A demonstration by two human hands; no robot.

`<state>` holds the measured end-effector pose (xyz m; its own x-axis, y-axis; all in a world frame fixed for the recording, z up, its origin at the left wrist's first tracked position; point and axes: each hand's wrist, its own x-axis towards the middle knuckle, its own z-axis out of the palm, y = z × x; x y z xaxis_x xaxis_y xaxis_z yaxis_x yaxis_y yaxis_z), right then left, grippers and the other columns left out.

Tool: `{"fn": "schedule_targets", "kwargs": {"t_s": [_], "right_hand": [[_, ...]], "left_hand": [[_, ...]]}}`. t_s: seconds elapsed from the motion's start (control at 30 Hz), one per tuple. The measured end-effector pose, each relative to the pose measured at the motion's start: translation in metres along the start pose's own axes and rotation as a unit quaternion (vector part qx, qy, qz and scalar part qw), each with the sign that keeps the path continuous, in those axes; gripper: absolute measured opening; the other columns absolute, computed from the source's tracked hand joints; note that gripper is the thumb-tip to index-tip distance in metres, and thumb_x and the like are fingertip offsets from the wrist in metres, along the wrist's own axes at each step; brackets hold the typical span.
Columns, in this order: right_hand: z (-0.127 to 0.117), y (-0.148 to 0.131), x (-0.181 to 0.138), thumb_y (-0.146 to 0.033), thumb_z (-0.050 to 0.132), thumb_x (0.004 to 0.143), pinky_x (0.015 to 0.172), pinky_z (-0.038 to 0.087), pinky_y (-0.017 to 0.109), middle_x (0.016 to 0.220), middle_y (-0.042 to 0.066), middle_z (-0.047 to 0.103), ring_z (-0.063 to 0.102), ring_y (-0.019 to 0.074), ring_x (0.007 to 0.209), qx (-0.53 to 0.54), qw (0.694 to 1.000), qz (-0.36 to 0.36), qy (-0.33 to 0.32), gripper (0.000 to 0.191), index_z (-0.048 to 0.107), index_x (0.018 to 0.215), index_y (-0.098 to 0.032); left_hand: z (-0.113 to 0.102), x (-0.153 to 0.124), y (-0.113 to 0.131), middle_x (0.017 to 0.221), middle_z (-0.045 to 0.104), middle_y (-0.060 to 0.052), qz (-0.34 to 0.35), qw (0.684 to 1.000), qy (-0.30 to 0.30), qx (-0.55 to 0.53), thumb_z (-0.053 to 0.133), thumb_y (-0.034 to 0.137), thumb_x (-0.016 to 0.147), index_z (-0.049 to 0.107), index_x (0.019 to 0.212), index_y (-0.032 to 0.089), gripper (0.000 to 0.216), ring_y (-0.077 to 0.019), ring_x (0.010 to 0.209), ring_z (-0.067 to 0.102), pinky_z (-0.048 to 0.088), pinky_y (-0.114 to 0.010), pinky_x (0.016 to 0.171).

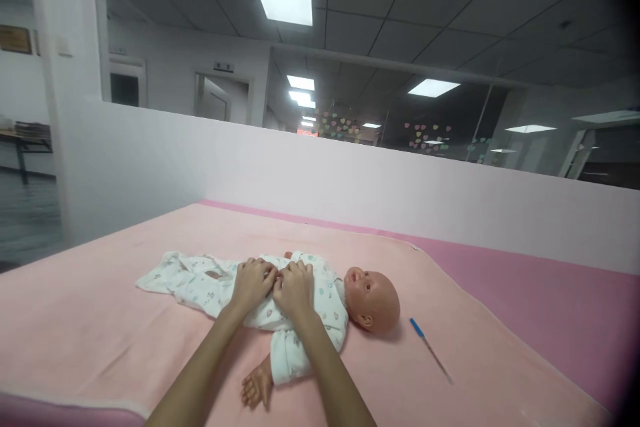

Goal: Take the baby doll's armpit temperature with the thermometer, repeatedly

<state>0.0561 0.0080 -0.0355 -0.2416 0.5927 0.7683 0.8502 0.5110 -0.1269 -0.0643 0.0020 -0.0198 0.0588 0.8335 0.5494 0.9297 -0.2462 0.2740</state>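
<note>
A baby doll [376, 300] lies on its back on a pink mat, its head to the right. It wears a white romper [327, 303] with small prints. Both of my hands rest on the front of the romper at the doll's belly, close together with fingers bent. My left hand [253, 283] pinches the cloth on the leg side. Beside it, my right hand [295, 287] grips the cloth on the chest side. My fingers hide the exact spot they hold. One doll hand [257, 383] sticks out of its sleeve toward me.
A thin rod with a blue handle [417, 328] lies right of the doll's head. The pink mat [125, 340] covers a darker pink surface [500, 293]. A low white wall [350, 180] with glass above stands behind.
</note>
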Motion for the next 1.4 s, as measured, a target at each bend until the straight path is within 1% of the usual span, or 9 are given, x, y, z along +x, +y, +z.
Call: {"fn": "schedule_targets", "kwargs": {"t_s": [0.17, 0.33, 0.57, 0.8, 0.9, 1.03, 1.17, 1.27, 1.4], "right_hand": [[0.000, 0.006, -0.007, -0.022, 0.055, 0.071, 0.076, 0.029, 0.037, 0.079, 0.005, 0.060, 0.048, 0.0210, 0.083, 0.020, 1.000, 0.019, -0.003, 0.010, 0.063, 0.077, -0.020], [0.000, 0.012, -0.010, -0.017, 0.054, 0.072, 0.076, 0.030, 0.033, 0.083, 0.001, 0.061, 0.050, 0.0183, 0.085, 0.067, 0.997, 0.026, -0.015, 0.023, 0.061, 0.092, -0.024], [-0.001, 0.012, -0.014, -0.018, 0.055, 0.075, 0.077, 0.030, 0.032, 0.086, 0.003, 0.058, 0.048, 0.0187, 0.088, 0.079, 0.996, 0.046, 0.022, 0.009, 0.062, 0.079, -0.022], [0.002, 0.012, -0.014, -0.016, 0.052, 0.076, 0.078, 0.028, 0.034, 0.076, 0.001, 0.061, 0.050, 0.0168, 0.080, 0.087, 0.995, 0.037, 0.012, 0.009, 0.060, 0.077, -0.021], [0.002, 0.011, -0.014, -0.017, 0.052, 0.076, 0.077, 0.027, 0.033, 0.075, 0.001, 0.061, 0.050, 0.0166, 0.079, 0.080, 0.996, 0.033, 0.011, 0.007, 0.059, 0.076, -0.020], [-0.002, 0.010, -0.015, -0.015, 0.051, 0.075, 0.076, 0.026, 0.033, 0.075, 0.000, 0.061, 0.050, 0.0156, 0.077, 0.074, 0.997, 0.033, 0.010, 0.007, 0.056, 0.076, -0.020], [-0.006, 0.008, -0.014, -0.014, 0.048, 0.077, 0.079, 0.025, 0.033, 0.073, 0.000, 0.061, 0.050, 0.0151, 0.074, 0.078, 0.996, 0.034, 0.014, 0.008, 0.054, 0.076, -0.019], [-0.006, 0.007, -0.014, -0.014, 0.047, 0.076, 0.083, 0.024, 0.034, 0.070, -0.001, 0.060, 0.050, 0.0146, 0.073, 0.073, 0.997, 0.028, 0.017, 0.008, 0.053, 0.074, -0.019], [-0.008, 0.008, -0.014, -0.015, 0.047, 0.077, 0.085, 0.024, 0.034, 0.069, -0.001, 0.059, 0.051, 0.0138, 0.072, 0.054, 0.998, 0.023, 0.014, 0.007, 0.053, 0.076, -0.019]], "left_hand": [[0.000, -0.002, -0.001, 0.086, 0.066, -0.005, 0.043, 0.999, -0.005, -0.026, 0.042, 0.023, 0.073, 0.066, 0.077, 0.023, 0.024, -0.0234, 0.088, 0.052, 0.033, -0.036, 0.077], [0.000, -0.003, -0.001, 0.084, 0.066, -0.005, 0.050, 0.999, -0.001, -0.008, 0.040, 0.017, 0.070, 0.065, 0.077, 0.023, 0.026, -0.0233, 0.087, 0.052, 0.033, -0.036, 0.079], [0.004, -0.006, -0.004, 0.084, 0.066, -0.005, -0.013, 0.999, 0.041, 0.010, 0.041, 0.023, 0.073, 0.065, 0.078, 0.023, 0.025, -0.0231, 0.085, 0.055, 0.037, -0.033, 0.074], [0.006, -0.002, -0.010, 0.078, 0.069, -0.003, -0.043, 0.998, -0.037, -0.038, 0.044, 0.025, 0.069, 0.070, 0.074, 0.025, 0.026, -0.0244, 0.086, 0.055, 0.038, -0.031, 0.072], [0.005, 0.000, -0.010, 0.074, 0.068, -0.004, -0.040, 0.998, -0.042, -0.023, 0.044, 0.026, 0.069, 0.069, 0.069, 0.025, 0.025, -0.0248, 0.084, 0.055, 0.038, -0.032, 0.071], [0.001, 0.000, -0.008, 0.076, 0.066, -0.006, -0.044, 0.999, 0.000, 0.030, 0.042, 0.026, 0.072, 0.066, 0.065, 0.022, 0.025, -0.0243, 0.081, 0.053, 0.036, -0.034, 0.070], [-0.006, -0.001, -0.007, 0.078, 0.063, -0.008, -0.064, 0.990, 0.091, 0.081, 0.040, 0.024, 0.075, 0.062, 0.066, 0.020, 0.024, -0.0239, 0.081, 0.051, 0.035, -0.036, 0.071], [-0.009, -0.001, -0.004, 0.079, 0.062, -0.006, -0.055, 0.988, 0.132, 0.063, 0.040, 0.025, 0.076, 0.062, 0.071, 0.020, 0.023, -0.0225, 0.083, 0.051, 0.034, -0.036, 0.077], [-0.006, -0.001, 0.004, 0.086, 0.064, -0.002, 0.019, 0.998, 0.057, -0.036, 0.037, 0.026, 0.080, 0.065, 0.081, 0.024, 0.028, -0.0196, 0.087, 0.051, 0.032, -0.035, 0.083]]}}
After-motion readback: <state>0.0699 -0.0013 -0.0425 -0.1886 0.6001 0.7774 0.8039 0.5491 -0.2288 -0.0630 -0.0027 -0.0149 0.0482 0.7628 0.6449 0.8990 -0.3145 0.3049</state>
